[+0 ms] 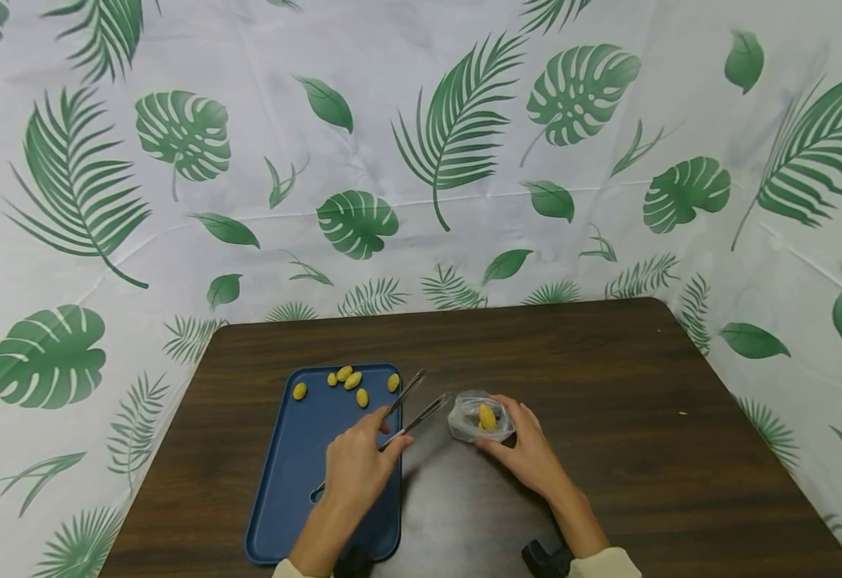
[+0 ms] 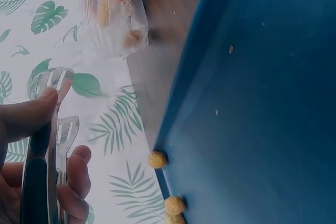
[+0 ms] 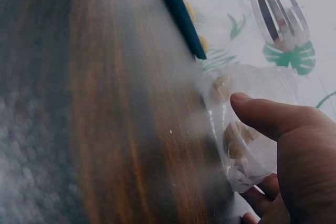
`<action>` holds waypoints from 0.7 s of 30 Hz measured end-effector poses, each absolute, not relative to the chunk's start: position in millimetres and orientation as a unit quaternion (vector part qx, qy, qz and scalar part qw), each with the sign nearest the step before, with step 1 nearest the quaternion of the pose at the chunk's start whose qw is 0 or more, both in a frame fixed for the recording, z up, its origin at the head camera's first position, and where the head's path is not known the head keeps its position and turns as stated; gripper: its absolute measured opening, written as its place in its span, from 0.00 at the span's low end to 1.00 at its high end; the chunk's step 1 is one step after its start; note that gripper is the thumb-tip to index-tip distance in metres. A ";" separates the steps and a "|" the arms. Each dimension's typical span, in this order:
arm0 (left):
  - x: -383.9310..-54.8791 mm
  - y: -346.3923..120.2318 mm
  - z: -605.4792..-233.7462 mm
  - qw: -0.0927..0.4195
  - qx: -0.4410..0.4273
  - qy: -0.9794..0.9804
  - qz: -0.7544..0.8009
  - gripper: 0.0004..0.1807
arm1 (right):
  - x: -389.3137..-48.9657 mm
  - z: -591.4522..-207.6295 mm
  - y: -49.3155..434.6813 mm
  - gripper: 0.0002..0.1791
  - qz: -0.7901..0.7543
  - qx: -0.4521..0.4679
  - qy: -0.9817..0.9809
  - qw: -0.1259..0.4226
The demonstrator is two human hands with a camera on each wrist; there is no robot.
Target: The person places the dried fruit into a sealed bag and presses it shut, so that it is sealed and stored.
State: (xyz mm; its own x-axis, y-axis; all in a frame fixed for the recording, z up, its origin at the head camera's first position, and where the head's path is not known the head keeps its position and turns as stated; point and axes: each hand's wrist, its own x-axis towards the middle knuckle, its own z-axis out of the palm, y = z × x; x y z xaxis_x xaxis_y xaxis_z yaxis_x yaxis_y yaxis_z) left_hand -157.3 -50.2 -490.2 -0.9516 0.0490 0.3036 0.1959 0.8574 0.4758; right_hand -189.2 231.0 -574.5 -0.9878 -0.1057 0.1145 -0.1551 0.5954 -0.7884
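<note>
backdrop (image 1: 283, 48): white sheet printed with green palm, monstera and single leaves; creased; hangs behind the table and down its right side.
table (image 1: 608, 369): dark brown wood-grain top, with glare between tray and bag.
tray (image 1: 298, 482): blue, rectangular, raised rim; lies flat on the left part of the table. small crumbs (image 2: 231, 49) on its floor.
yellow oval pieces (image 1: 300, 391): six on the tray, all toward its far end; one near the left rim, three grouped, one just nearer and right of the group, one by the right rim. fruit-like; exact kind cannot be told.
left hand (image 1: 351, 470): over the tray's right half, clenched on the tongs, thumb on one side, fingers on the other.
tongs (image 2: 37, 182): metal, dark handle grips, slotted tips; arms spread, tips near the bag but apart from it.
clear plastic bag (image 1: 461, 421): on the table just right of the tray, mouth open.
bagged piece (image 1: 487, 417): yellow, visible in the mouth; both wrist views show two yellowish shapes through the film.
right hand (image 1: 529, 453): grasping the bag between thumb and fingers, from its right side.
black wrist device (image 1: 547, 558): at the right wrist, beside a cream sleeve (image 1: 604, 563).
pale speck (image 1: 683, 413): on the table, well right of the bag.
</note>
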 end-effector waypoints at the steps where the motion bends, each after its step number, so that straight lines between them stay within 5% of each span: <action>1: -157.3 -51.0 -490.5 0.141 -0.062 -0.953 -0.261 0.29 | -189.0 -574.8 231.0 0.43 0.444 0.074 -0.892 0.029; 21: -159.8 -72.0 -489.9 0.134 -0.008 -0.956 -0.262 0.29 | -188.5 -574.5 231.6 0.43 0.445 0.063 -0.893 0.018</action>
State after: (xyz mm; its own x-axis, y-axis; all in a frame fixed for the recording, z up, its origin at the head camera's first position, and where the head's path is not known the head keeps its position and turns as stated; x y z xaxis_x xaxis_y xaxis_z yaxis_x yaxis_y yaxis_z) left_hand -159.8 -72.0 -489.9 -0.9640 -0.0549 0.2600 0.0855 0.8624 0.4989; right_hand -188.5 231.6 -574.5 -0.9915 -0.0963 0.0874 -0.1277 0.5957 -0.7930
